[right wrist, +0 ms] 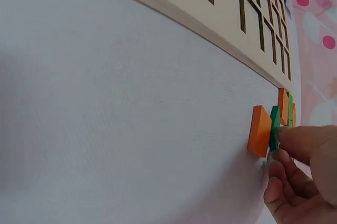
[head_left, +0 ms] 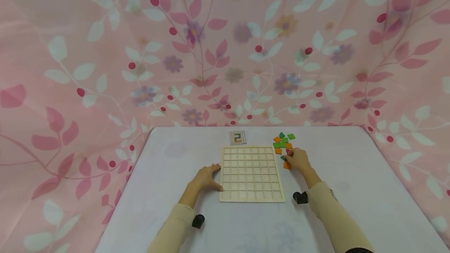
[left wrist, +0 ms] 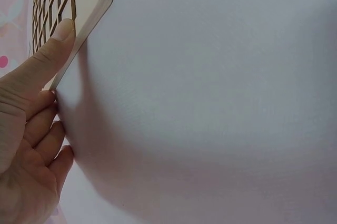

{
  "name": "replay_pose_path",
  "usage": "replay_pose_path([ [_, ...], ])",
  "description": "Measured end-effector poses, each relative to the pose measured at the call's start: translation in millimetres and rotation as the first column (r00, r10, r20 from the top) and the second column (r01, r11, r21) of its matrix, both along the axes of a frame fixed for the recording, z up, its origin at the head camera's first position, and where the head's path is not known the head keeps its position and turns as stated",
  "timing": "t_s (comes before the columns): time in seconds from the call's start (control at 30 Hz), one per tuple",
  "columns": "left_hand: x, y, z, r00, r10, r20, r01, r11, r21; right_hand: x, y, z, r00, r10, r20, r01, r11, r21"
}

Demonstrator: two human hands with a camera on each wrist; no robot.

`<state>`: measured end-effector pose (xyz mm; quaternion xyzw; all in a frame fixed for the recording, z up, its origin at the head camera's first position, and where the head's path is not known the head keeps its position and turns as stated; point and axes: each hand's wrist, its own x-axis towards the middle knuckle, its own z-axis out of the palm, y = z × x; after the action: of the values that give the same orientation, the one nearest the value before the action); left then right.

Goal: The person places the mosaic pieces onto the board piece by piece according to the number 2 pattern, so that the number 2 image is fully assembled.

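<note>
A square wooden grid board (head_left: pixel 251 201) lies flat on the white table. My left hand (head_left: pixel 206 177) is spread along its left edge, and in the left wrist view the thumb (left wrist: pixel 50 55) rests on the rim while the other fingers bend loosely beside it. My right hand (head_left: pixel 299 160) is among the colored tiles right of the board. Its thumb and fingertips pinch a dark green tile (right wrist: pixel 274 124), which looks triangular from the head view. An orange tile (right wrist: pixel 259 132) lies close beside it, and a red tile (head_left: pixel 288 151) shows partly under the fingers.
Several green and orange tiles (head_left: pixel 282 145) lie in a loose cluster past the board's upper right corner. A small pattern card (head_left: pixel 237 138) showing a figure like a 2 lies behind the board. A pink floral curtain (head_left: pixel 225 69) hangs behind the table (head_left: pixel 168 159).
</note>
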<state>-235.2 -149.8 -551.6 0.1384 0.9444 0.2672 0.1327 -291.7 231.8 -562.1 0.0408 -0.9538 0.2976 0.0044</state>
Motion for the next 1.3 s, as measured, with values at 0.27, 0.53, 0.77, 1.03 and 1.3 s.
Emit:
replay_pose_path([
  [0.27, 1.2, 0.8, -1.7, 1.0, -0.008, 0.004, 0.008, 1.0, -0.014, 4.8, 3, -2.3, 0.972, 0.236, -0.017, -0.236, 0.971, 0.031],
  [0.53, -0.4, 1.0, 3.6, 1.0, -0.011, -0.005, 0.011, 1.0, -0.019, 5.3, -8, -5.5, 0.981, 0.179, -0.071, -0.173, 0.982, 0.077],
  [0.77, 1.1, 1.1, 4.3, 1.0, -0.003, 0.014, 0.003, 1.0, -0.006, 0.7, -16, -7.2, 0.974, 0.206, -0.099, -0.201, 0.978, 0.053],
  [1.03, 0.6, -0.5, 1.4, 1.0, -0.003, 0.007, 0.003, 1.0, 0.0, -2.5, -20, -8.2, 0.984, 0.155, -0.086, -0.151, 0.987, 0.053],
  [1.3, -0.2, 0.2, 2.6, 1.0, 0.0, 0.012, 0.0, 1.0, -0.015, -5.0, -24, -8.1, 0.993, 0.111, -0.047, -0.107, 0.99, 0.087],
])
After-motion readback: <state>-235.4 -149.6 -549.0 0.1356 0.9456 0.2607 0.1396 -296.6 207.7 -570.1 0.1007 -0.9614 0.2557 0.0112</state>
